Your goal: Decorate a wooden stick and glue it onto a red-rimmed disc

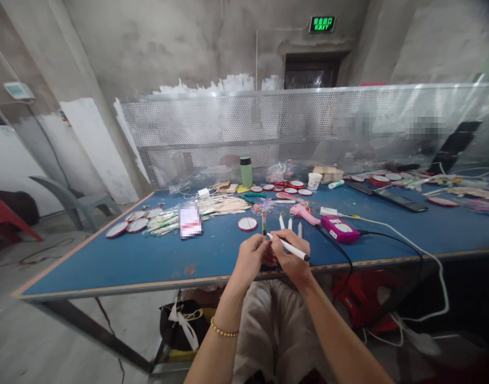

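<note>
Near the table's front edge, my left hand (pixel 249 255) is closed round a thin upright stick (pixel 264 222) with green and reddish bands. In my right hand (pixel 294 262) is a white marker pen (pixel 289 247), its dark end pointing right. The pen's other end is close beside the stick; whether they touch I cannot tell. Just beyond the hands lie several white pens (pixel 290 224). A pink handheld tool (pixel 304 214) with a black cord rests to their right. Left of the stick lies a round white disc (pixel 247 224) with a red rim.
The blue table (pixel 148 266) holds wooden sticks (pixel 228 205), a blurred phone-like object (pixel 190 221) and several red-rimmed discs (pixel 137 225). A green bottle (pixel 246 172) and paper cup (pixel 314 181) stand behind. To the right are a magenta box (pixel 339 229) and white cable (pixel 408 246).
</note>
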`<state>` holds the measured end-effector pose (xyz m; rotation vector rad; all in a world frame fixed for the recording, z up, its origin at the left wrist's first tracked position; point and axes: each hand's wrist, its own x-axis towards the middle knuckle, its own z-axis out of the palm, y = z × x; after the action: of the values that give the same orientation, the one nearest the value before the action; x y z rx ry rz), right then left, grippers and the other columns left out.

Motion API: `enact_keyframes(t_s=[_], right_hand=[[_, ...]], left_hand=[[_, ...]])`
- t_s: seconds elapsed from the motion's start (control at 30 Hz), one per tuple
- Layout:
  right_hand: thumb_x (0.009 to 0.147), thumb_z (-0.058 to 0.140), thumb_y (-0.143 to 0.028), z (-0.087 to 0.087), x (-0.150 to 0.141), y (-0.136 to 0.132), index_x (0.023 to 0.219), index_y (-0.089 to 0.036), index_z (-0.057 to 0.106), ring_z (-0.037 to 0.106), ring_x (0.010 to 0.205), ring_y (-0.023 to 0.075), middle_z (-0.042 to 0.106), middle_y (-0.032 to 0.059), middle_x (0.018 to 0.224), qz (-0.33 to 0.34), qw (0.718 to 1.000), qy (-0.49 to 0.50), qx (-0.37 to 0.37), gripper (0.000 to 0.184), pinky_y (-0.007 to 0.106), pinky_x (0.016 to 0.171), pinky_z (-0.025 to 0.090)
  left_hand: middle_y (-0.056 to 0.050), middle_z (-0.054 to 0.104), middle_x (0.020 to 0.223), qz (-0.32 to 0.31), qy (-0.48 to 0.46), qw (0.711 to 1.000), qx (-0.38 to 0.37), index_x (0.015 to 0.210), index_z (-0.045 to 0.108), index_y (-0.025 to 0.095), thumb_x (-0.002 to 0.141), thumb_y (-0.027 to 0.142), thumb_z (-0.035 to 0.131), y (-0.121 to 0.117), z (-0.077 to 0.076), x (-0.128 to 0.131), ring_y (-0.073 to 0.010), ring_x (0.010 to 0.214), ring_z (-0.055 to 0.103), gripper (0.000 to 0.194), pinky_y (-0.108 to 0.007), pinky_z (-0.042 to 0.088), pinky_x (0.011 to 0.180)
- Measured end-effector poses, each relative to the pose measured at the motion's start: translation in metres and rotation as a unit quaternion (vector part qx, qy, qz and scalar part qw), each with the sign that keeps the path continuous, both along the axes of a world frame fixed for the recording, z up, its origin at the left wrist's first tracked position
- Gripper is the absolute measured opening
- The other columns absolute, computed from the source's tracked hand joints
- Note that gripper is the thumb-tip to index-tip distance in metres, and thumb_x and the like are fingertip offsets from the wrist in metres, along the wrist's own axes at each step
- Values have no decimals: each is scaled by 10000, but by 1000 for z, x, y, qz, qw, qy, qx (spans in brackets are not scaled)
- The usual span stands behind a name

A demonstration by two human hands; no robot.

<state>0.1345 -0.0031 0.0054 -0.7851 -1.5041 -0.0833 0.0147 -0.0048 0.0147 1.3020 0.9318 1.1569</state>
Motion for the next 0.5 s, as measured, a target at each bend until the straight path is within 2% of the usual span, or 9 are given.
enact_keyframes(t_s=[0.2, 0.33, 0.43, 0.5], right_hand=[[861, 564, -173, -1, -1, 0, 767, -187, 681, 651, 552, 131, 699, 11, 648, 11, 1000, 26, -12, 151, 225, 556, 519], [884, 560, -232, -2, 1, -1, 849, -185, 681, 607, 464, 112, 668, -15, 631, 40, 987, 134, -74, 134, 227, 482, 502], [902, 571, -283, 2, 14, -1, 955, -187, 685, 585, 439, 103, 651, -30, 639, 40, 974, 199, -97, 157, 233, 464, 497], [910, 579, -304, 6, 31, -2, 936, -189, 696, 614, 495, 118, 641, -28, 619, 14, 981, 178, -78, 166, 249, 520, 517]], left_hand=[[37, 594, 538, -9, -7, 1000, -1, 691, 511, 189, 692, 520, 684, 0, 1, -1, -148, 459, 618, 373, -271, 535, 494], [-10, 665, 589, -32, -17, 999, -12, 756, 551, 170, 684, 543, 688, 1, 0, -5, -165, 500, 656, 405, -265, 533, 511], [-54, 702, 626, -30, -21, 999, -24, 778, 560, 155, 689, 548, 676, 3, -3, -6, -176, 531, 679, 418, -253, 526, 504], [-63, 706, 630, -22, -21, 999, -28, 779, 555, 152, 692, 539, 670, 5, -5, -5, -176, 526, 681, 413, -249, 522, 494]])
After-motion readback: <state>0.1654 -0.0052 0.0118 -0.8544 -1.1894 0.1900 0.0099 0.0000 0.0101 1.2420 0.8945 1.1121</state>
